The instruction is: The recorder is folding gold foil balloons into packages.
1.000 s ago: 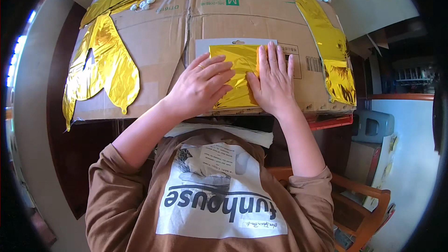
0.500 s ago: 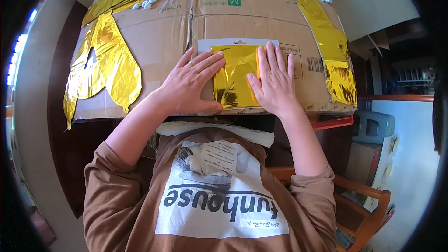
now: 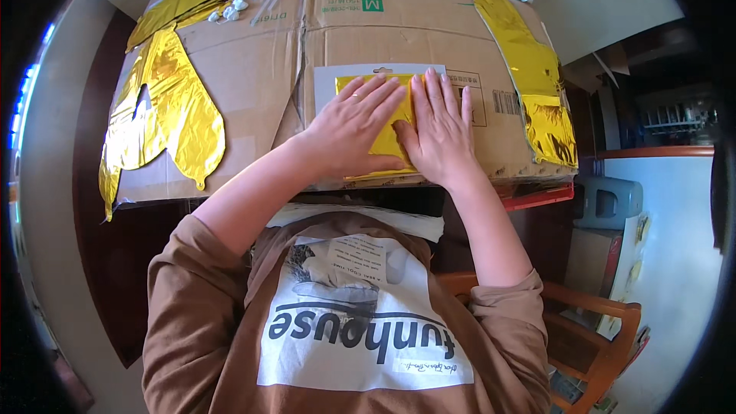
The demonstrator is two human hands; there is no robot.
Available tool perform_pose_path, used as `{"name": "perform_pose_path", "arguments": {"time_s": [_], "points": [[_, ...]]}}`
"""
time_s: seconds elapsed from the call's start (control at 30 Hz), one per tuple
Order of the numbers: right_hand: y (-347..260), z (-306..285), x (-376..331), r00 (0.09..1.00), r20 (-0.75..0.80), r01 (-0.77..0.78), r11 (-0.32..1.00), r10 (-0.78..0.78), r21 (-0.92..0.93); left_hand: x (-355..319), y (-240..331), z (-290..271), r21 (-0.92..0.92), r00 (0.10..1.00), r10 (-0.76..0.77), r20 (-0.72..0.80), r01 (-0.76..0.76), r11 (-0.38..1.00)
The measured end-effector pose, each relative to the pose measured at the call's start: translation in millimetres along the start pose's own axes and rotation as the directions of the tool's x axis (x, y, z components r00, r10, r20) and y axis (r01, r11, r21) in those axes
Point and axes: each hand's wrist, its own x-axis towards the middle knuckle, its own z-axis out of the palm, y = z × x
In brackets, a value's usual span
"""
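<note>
Both hands spread flat, side by side: left hand [image 3: 354, 124] and right hand [image 3: 438, 134] pressing gold foil sheet [image 3: 383, 134] onto flattened cardboard box [image 3: 253, 69], directly beneath palms, near edge closest.

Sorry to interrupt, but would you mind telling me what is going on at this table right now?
A person in a brown shirt is pressing both palms flat on a folded gold foil piece that lies on a flattened cardboard sheet. The left hand and right hand lie side by side, fingers spread, nothing gripped. A gold foil balloon lies flat at the left of the cardboard, and a gold foil strip runs along its right side.
</note>
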Motion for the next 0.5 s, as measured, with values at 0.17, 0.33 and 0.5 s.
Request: {"name": "perform_pose_path", "arguments": {"time_s": [0.17,0.33,0.5], "points": [[-2.5,-1.1,-2.2,0.999,-0.036,-0.015,1.0,0.015,0.014,-13.8,-10.5,-2.0,0.098,0.993,-0.075,0.092,0.066,0.993],[-3.2,-2.9,-2.5,0.999,-0.012,-0.034,0.999,0.034,0.01,-20.3,-13.8,-2.0,0.119,0.992,-0.085,0.097,0.074,0.99],[0.7,-1.1,-3.4,1.0,-0.003,-0.024,0.999,0.024,0.043,-19.5,-14.4,-0.8,0.139,0.993,-0.082,0.089,0.069,0.988]]}}
